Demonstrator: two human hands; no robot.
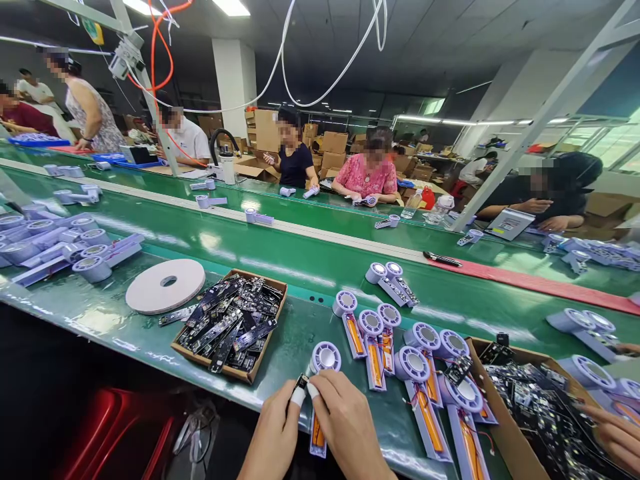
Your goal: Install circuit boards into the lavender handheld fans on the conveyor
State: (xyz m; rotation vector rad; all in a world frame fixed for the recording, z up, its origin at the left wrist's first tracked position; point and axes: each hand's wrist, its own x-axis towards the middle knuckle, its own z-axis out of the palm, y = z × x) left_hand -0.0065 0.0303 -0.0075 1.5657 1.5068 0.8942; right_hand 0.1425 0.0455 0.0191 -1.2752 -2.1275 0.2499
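Note:
My left hand [277,427] pinches a small black circuit board [301,382] at the table's front edge. Close against it, my right hand [345,420] has its fingers closed at the board's right side; what these fingertips grip is hidden. Both thumbs wear white finger covers. Just behind and beneath my hands lies a lilac fan-shaped unit [325,358] with a round head and an orange strip in its handle, partly covered by my right hand. More lilac units [371,323] with orange strips lie to the right.
A cardboard box of black boards [281,313] stands left of my hands, beside a white tape roll [145,287]. Another box of boards [515,440] is at right, near another person's hand [613,427]. Lilac units [93,267] pile up far left. Beyond the green belt sit several people.

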